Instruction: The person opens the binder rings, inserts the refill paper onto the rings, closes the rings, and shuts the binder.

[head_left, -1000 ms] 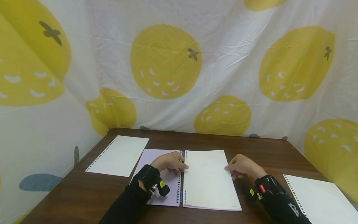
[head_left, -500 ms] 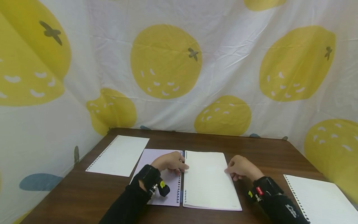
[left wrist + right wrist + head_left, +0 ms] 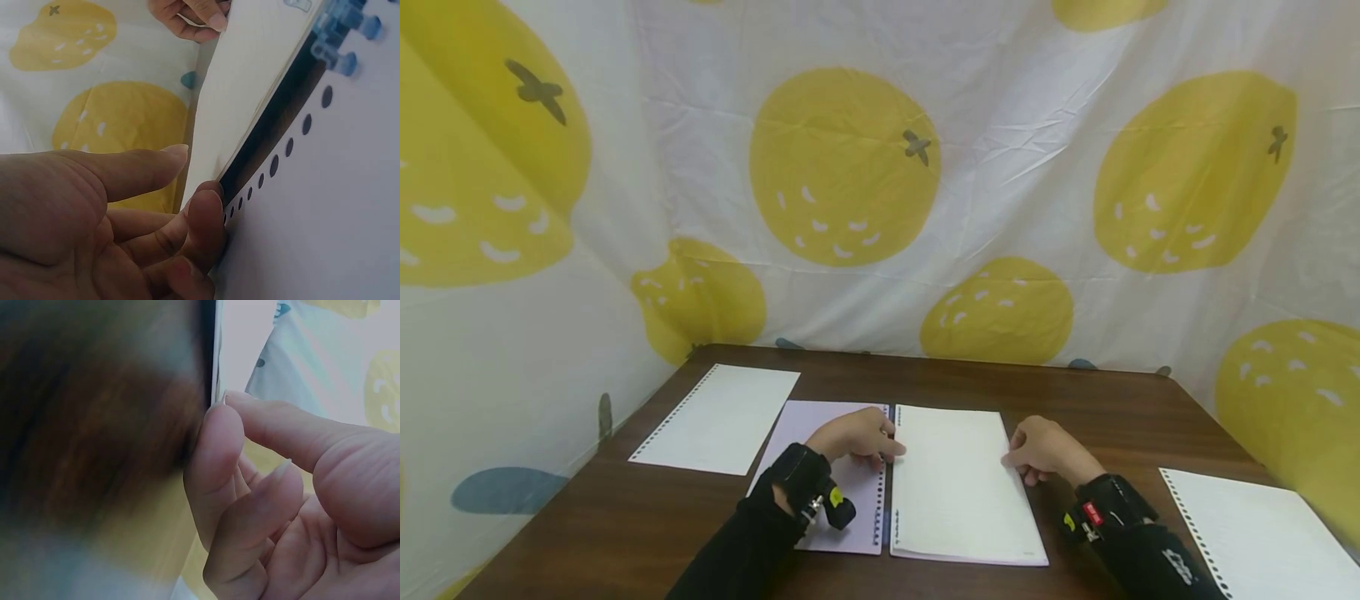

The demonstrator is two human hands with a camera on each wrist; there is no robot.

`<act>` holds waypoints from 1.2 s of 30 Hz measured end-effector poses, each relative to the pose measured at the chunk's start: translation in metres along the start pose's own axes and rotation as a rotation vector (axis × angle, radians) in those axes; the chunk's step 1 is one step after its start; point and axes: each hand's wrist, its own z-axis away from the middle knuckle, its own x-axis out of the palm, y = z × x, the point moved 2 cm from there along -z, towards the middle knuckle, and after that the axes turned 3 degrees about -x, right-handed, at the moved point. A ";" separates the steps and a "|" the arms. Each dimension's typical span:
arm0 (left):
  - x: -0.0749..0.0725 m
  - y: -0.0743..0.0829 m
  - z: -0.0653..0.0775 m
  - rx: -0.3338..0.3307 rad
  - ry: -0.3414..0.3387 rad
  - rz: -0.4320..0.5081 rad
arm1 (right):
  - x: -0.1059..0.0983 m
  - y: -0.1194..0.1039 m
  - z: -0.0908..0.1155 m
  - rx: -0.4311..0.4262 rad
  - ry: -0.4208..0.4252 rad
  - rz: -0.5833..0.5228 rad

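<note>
While two black sleeves [image 3: 726, 546] are reached in from the near edge, a strapped black wrist camera [image 3: 840, 508] is worn at the left cuff and a red-tagged wristband [image 3: 1101, 504] at the right. A loose-leaf notebook is laid open on the table, centred between the two arms, with its lilac cover [image 3: 865, 487] turned to the left and its ruled page stack [image 3: 962, 483] to the right. Along the spine, where a row of punched holes is shown, a translucent blue binder ring [image 3: 344, 37] is seen close up. By the left hand [image 3: 853, 435] the spine is touched: the thumb is stretched over the inner margin of the pages, apart from the bent index finger, which is set against the binding. By the right hand [image 3: 1048, 446] the outer edge of the page stack is pinched between thumb and index fingertip, the other fingers being bent; how many leaves are caught cannot be told. Well to the right, a punched sheet [image 3: 1262, 533] is laid flat; another loose leaf [image 3: 718, 417] is placed beyond the cover, on the left. Behind the dark wooden table [image 3: 1112, 400], a white cloth [image 3: 1000, 208] is hung, printed with yellow lemons [image 3: 846, 167].
</note>
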 end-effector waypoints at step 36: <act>0.005 0.028 0.004 0.090 0.077 0.015 | -0.089 0.082 0.075 0.060 0.116 -0.023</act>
